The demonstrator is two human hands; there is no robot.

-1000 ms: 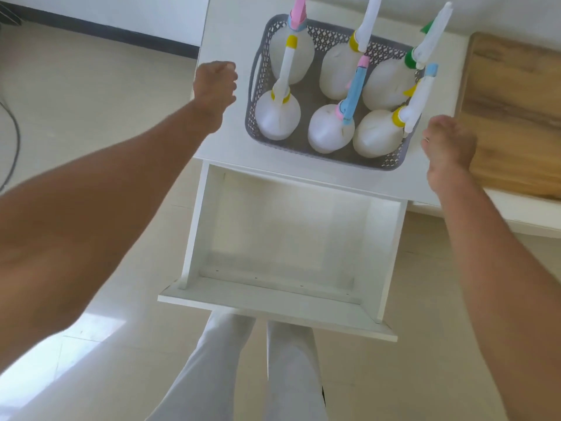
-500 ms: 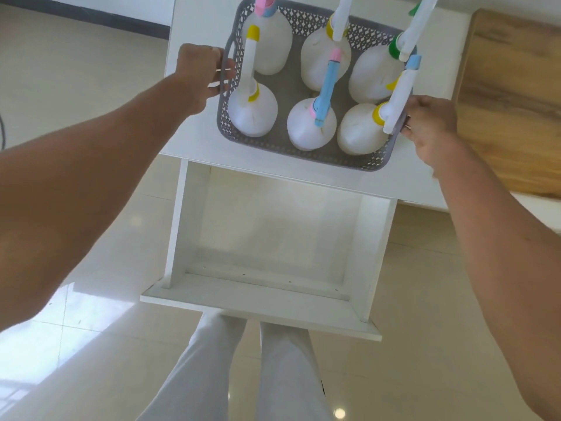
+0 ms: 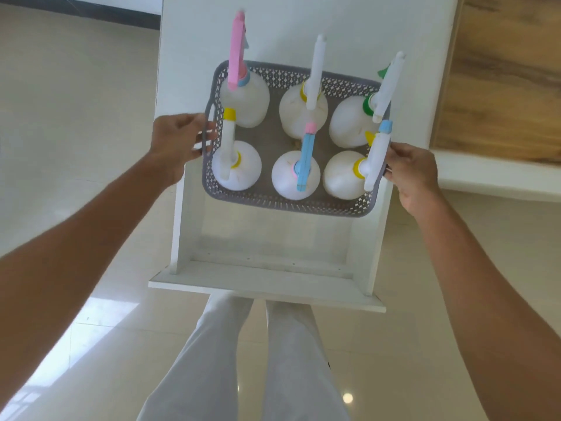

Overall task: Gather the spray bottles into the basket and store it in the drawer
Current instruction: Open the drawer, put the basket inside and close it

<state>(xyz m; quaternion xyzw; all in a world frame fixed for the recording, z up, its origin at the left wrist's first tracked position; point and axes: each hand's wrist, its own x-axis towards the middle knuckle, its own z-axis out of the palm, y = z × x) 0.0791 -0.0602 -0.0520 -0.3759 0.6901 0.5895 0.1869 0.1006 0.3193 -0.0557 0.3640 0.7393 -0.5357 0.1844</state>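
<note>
A grey perforated basket (image 3: 285, 205) holds several white spray bottles (image 3: 296, 174) with pink, blue, yellow and green tops, all upright. My left hand (image 3: 177, 144) grips the basket's left handle. At the other side, my right hand (image 3: 409, 171) is closed on the right rim, partly behind a bottle's nozzle. The basket is lifted, its near half over the open white drawer (image 3: 267, 281), its far half over the white tabletop (image 3: 282, 34). The drawer's inside below the basket shows nothing in it.
A wooden board (image 3: 510, 77) lies on the table at the right. The drawer front sticks out toward my legs (image 3: 252, 360). Glossy tiled floor (image 3: 76, 117) spreads left and right of the cabinet.
Both hands closed on the basket's sides and pulled it off the tabletop toward me. It now hangs partly over the open drawer.
</note>
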